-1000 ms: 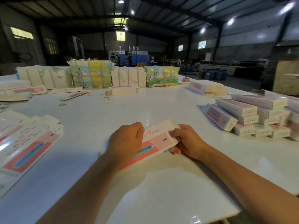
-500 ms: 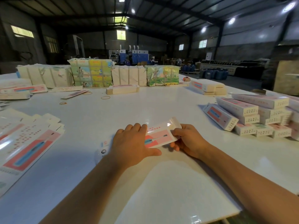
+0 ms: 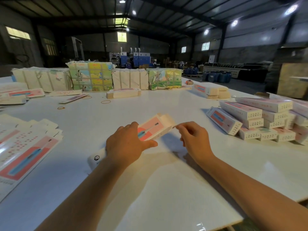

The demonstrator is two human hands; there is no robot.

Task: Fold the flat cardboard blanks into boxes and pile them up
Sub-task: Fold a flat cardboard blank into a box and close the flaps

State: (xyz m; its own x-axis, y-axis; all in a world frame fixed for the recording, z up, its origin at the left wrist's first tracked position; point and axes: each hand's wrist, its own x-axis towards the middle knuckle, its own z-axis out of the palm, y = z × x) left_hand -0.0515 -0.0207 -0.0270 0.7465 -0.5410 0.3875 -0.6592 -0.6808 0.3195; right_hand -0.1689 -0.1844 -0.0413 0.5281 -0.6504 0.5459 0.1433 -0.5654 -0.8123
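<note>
Box (image 3: 154, 126), half-formed and pink-printed, lies on the white table (image 3: 166, 189) near the middle, under the left hand (image 3: 128, 145), whose fingers curl over its near half with the thumb against its long side. The right hand (image 3: 195, 139) pinches thumb and forefinger together at the box's far end, seemingly on an end flap (image 3: 171, 121), though the flap's edge is too small to make out surely. The step in hand looks like closing that end; the next move would call for tucking the flap in while the left hand keeps the sleeve squared. A pile of finished boxes (image 3: 260, 120) stands well apart to the right, where this one should go. Flat blanks (image 3: 28, 145) lie fanned to the left. Rubber bands (image 3: 105, 102) and wrapped bundles (image 3: 90, 75) lie farther back; nothing sits between the box and the pile
</note>
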